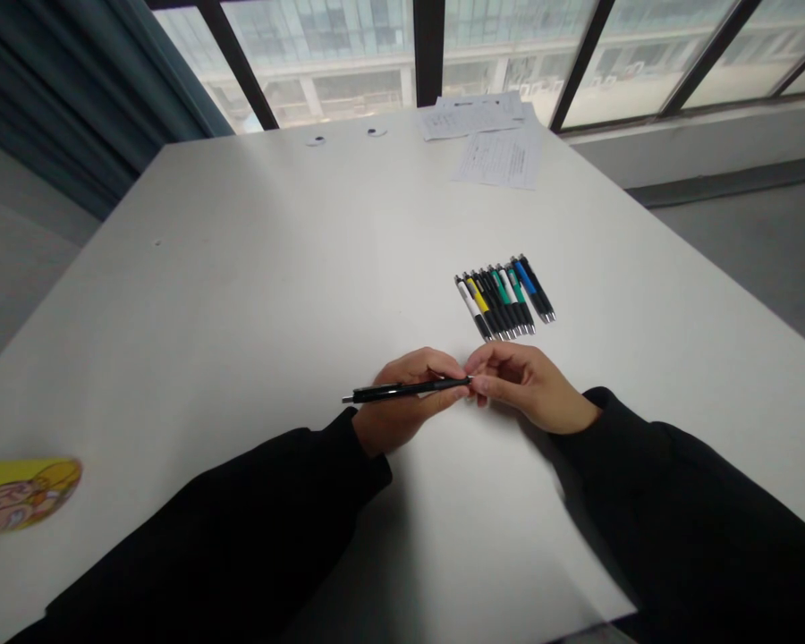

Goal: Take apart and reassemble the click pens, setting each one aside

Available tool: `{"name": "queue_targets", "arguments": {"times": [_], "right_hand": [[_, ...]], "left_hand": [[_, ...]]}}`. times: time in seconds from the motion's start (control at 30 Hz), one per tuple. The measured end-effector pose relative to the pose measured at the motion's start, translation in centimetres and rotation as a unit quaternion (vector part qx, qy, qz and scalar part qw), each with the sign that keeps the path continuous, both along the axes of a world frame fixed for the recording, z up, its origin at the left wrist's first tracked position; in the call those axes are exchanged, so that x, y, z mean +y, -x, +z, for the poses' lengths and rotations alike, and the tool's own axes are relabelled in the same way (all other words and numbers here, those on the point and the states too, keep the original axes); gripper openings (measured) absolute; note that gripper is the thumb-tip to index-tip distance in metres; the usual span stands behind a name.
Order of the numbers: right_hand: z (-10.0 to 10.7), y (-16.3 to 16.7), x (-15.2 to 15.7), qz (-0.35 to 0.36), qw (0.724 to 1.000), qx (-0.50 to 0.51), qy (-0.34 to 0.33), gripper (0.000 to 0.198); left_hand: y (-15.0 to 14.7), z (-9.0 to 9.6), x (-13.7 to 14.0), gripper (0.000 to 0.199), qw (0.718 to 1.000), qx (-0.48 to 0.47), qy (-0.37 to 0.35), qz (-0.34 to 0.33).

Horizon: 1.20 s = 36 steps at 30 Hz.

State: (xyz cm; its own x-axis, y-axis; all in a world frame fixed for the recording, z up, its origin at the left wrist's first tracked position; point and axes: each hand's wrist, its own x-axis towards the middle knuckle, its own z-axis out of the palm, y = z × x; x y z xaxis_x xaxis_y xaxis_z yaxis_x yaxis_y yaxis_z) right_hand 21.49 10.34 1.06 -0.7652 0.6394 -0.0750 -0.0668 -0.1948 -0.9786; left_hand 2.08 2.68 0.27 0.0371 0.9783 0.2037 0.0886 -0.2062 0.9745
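the left hand (402,415) has its fingers closed around a black pen (393,391), thumb on the near side and forefinger on the far side, close to the front end of the barrel. the pen lies nearly level across that hand, its silver push-button end sticking out past the wrist to the left and its tip pointing right. at that tip the right hand (537,391) has thumb and forefinger drawn together in a pinch, the remaining fingers curled loosely behind (partly hidden, so their exact bend is hard to tell). the two hands meet fingertip to fingertip over the near part of a white table (261,259). just beyond the right hand, a slanting row of pens (494,295) lies side by side, silver ends showing: white and yellow at the left, black ones next, then green, white and green, with blue and black at the right end, set slightly farther off. some printed papers (496,159) overlap at the far edge, in front of the window (342,54). a dark blue curtain (73,80) hangs at the far left, and a yellow item with a cartoon print (6,487) sits at the left edge of view, well apart from the hands.
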Motion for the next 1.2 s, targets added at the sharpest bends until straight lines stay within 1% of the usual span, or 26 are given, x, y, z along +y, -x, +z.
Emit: {"name": "queue_targets", "arguments": {"times": [0.1, 0.23, 0.33, 0.4, 0.47, 0.5, 0.53, 0.6, 0.63, 0.67, 0.73, 0.83, 0.9, 0.97, 1.07, 1.13, 1.2], "right_hand": [[-0.1, 0.0, 0.1, 0.008, 1.000, -0.016, -0.015, 0.025], [-0.3, 0.0, -0.1, -0.041, 0.998, -0.019, -0.052, 0.022], [-0.1, -0.3, 0.1, -0.069, 0.992, -0.029, -0.101, 0.022], [0.2, -0.8, 0.5, -0.079, 0.984, -0.051, -0.152, 0.018], [0.5, -1.2, 1.0, -0.077, 0.964, -0.094, -0.234, 0.012], [0.6, -1.3, 1.3, -0.070, 0.948, -0.124, -0.286, 0.008], [0.7, -1.4, 1.5, -0.059, 0.927, -0.154, -0.338, 0.006], [0.7, -1.3, 1.6, -0.030, 0.881, -0.209, -0.424, 0.009], [0.6, -1.2, 1.6, -0.020, 0.864, -0.227, -0.450, 0.011], [0.6, -1.0, 1.5, -0.014, 0.852, -0.238, -0.466, 0.013], [0.4, -0.7, 1.4, -0.010, 0.842, -0.249, -0.478, 0.013], [0.2, -0.6, 1.3, -0.011, 0.840, -0.251, -0.481, 0.014], [0.2, -0.8, 1.3, -0.020, 0.847, -0.244, -0.473, 0.017], [0.4, -1.0, 1.2, -0.039, 0.862, -0.223, -0.453, 0.020], [1.0, -1.0, 0.8, -0.063, 0.895, -0.165, -0.411, 0.011], [1.3, -0.8, 0.4, -0.062, 0.911, -0.129, -0.388, 0.011], [1.3, -0.5, 0.1, -0.047, 0.917, -0.113, -0.379, 0.011]], "left_hand": [[0.0, 0.0, 0.1, 0.012, 1.000, -0.026, 0.005, 0.008], [-0.1, -0.2, 0.3, 0.010, 0.998, -0.061, -0.008, 0.030], [0.0, -0.3, 0.4, 0.013, 0.994, -0.095, 0.005, 0.053], [0.1, -0.4, 0.5, 0.016, 0.990, -0.129, 0.026, 0.059], [0.2, -0.4, 0.5, 0.020, 0.984, -0.160, 0.041, 0.064], [0.2, -0.4, 0.6, 0.021, 0.983, -0.169, 0.045, 0.065], [0.2, -0.4, 0.6, 0.022, 0.982, -0.172, 0.047, 0.065], [0.2, -0.5, 0.6, 0.022, 0.982, -0.170, 0.048, 0.060], [0.2, -0.5, 0.6, 0.022, 0.983, -0.168, 0.048, 0.057], [0.2, -0.5, 0.6, 0.021, 0.984, -0.166, 0.048, 0.054], [0.2, -0.6, 0.6, 0.021, 0.984, -0.164, 0.047, 0.048], [0.2, -0.7, 0.6, 0.020, 0.983, -0.171, 0.048, 0.039], [0.2, -0.7, 0.6, 0.020, 0.981, -0.184, 0.051, 0.034], [0.3, -0.7, 0.7, 0.021, 0.977, -0.202, 0.055, 0.027], [0.3, -0.7, 0.6, 0.022, 0.973, -0.219, 0.068, 0.012], [0.4, -0.7, 0.6, 0.022, 0.972, -0.222, 0.082, -0.003], [0.4, -0.7, 0.5, 0.021, 0.970, -0.221, 0.094, -0.018]]}}
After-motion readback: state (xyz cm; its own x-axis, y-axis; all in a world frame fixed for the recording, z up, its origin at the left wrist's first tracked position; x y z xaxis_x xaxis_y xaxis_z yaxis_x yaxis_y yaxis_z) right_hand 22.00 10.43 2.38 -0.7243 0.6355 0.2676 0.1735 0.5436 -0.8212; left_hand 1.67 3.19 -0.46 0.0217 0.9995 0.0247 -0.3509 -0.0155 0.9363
